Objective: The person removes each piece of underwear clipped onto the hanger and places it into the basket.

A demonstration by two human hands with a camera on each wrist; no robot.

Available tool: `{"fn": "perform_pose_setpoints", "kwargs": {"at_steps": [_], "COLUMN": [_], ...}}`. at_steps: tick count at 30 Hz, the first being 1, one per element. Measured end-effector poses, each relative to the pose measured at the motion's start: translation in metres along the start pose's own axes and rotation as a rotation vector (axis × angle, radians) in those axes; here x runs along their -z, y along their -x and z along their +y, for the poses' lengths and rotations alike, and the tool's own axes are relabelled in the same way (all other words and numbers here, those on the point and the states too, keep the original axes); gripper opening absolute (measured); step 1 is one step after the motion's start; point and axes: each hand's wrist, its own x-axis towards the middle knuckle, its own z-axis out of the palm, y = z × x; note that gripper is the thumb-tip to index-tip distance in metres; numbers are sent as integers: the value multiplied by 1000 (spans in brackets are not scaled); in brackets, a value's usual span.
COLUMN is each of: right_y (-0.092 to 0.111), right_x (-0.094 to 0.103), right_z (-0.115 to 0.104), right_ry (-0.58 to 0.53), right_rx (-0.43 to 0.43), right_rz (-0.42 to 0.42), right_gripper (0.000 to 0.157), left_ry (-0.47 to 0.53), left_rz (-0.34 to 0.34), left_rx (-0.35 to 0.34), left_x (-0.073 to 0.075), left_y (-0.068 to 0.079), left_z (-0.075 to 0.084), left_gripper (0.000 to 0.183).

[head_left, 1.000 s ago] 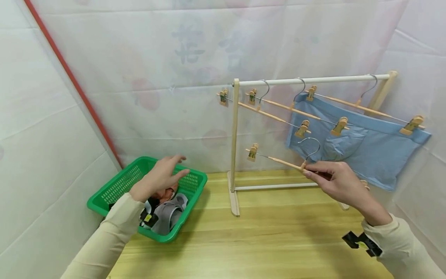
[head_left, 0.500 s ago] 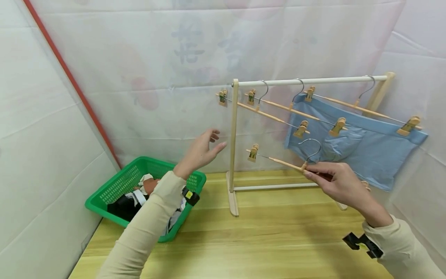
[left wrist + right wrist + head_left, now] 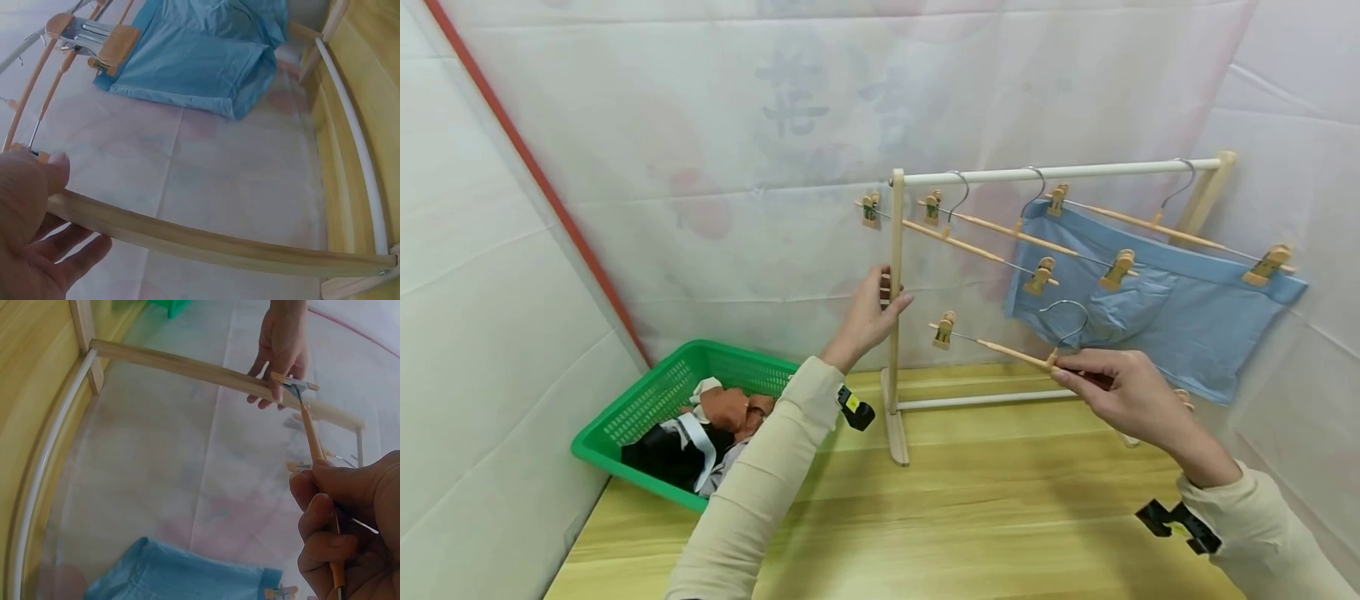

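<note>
My left hand (image 3: 867,321) grips the left upright of a small clothes rack (image 3: 896,250), thumb in front and fingers reaching behind the wood. In the left wrist view, thumb and fingers lie on opposite sides of that wooden post (image 3: 219,240). My right hand (image 3: 1120,387) pinches a clip hanger (image 3: 1011,352) near its middle, hook upward, just in front of the rack. Its far clip (image 3: 944,332) bears nothing; the near one is mostly hidden by the hand. Light blue boxer briefs (image 3: 1195,312) hang clipped to another hanger (image 3: 1153,226) at the rail's right.
Two bare clip hangers (image 3: 977,250) hang from the white top rail (image 3: 1075,172). At the left, a green basket (image 3: 640,482) contains orange, black and grey clothing (image 3: 724,407). White sheeting (image 3: 737,275) encloses the wooden table (image 3: 955,517).
My left hand has moved right, from over the basket to the rack's left upright. The right hand keeps holding the hanger almost still.
</note>
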Motion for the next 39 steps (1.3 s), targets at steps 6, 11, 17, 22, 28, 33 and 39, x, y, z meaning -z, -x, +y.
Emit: {"fn": "perform_pose_setpoints", "kwargs": {"at_steps": [6, 11, 17, 22, 28, 33, 39], "right_y": [1, 0, -4, -11, -21, -31, -42], "right_x": [0, -1, -1, -2, -1, 4, 21], "right_z": [3, 9, 24, 44, 76, 100, 113], "right_ry": [13, 30, 62, 89, 116, 147, 191], "right_rx": [-15, -10, -29, -99, -250, -305, -364], "right_rz": [-2, -18, -44, -110, -218, -250, -235], "right_gripper": [16, 14, 13, 17, 29, 31, 37], "left_ry": [-5, -27, -53, -87, -79, -90, -111], "left_rz": [55, 74, 90, 108, 117, 113, 102], "left_rx": [-44, -70, -76, -87, -91, -88, -88], "left_x": [-1, 0, 3, 2, -1, -3, -5], "left_y": [-1, -1, -1, -2, -3, -2, 0], "left_z": [-4, -6, -6, -8, -8, -9, -11], "left_gripper": [37, 35, 36, 37, 37, 36, 37]}}
